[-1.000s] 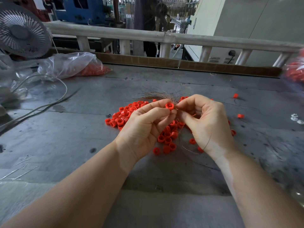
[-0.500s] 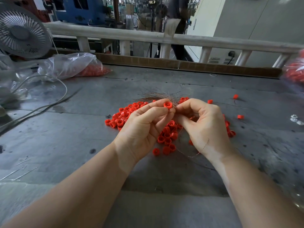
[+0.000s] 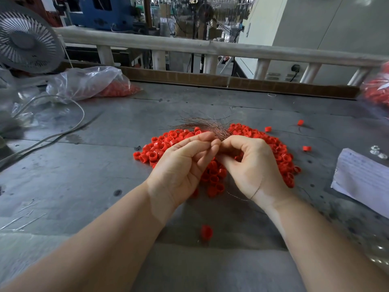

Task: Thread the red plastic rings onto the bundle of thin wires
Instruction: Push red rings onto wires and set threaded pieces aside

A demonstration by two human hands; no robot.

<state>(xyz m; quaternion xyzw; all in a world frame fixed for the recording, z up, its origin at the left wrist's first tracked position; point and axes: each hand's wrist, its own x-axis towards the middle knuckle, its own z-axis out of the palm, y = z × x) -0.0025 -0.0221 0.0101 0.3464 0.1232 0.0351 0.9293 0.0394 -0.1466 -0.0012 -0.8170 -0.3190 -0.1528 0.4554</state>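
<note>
At the bottom of the frame two bare forearms reach up over the scuffed grey metal worktable [image 3: 63,182], and just above the lower centre one small red plastic ring [image 3: 206,231] lies alone, blurred, on the table between the forearms. Higher, at mid-frame, the left hand [image 3: 181,167] has its fingers curled with forefinger and thumb pinched together; it seems to nip a strand or two, but no ring shows in that pinch. Touching it fingertip to fingertip, the right hand [image 3: 252,167] grips the gathered end of the bundle of thin coppery wires [image 3: 206,128], which fans out up and to the left from its knuckles, while a loose strand trails below its wrist. Beneath and around both hands spreads the heap of loose red plastic rings [image 3: 160,147], with a few strays toward the right of the frame. A white lined paper sheet [image 3: 366,180] sits at the right edge. Further up at left a clear plastic bag holding more red rings [image 3: 90,84] rests beside a grey table fan [image 3: 25,39], and a pale wooden rail [image 3: 168,44] crosses the top. No threaded ring is visible on the wires, so I judge the job barely begun, with nearly the whole heap left.
</note>
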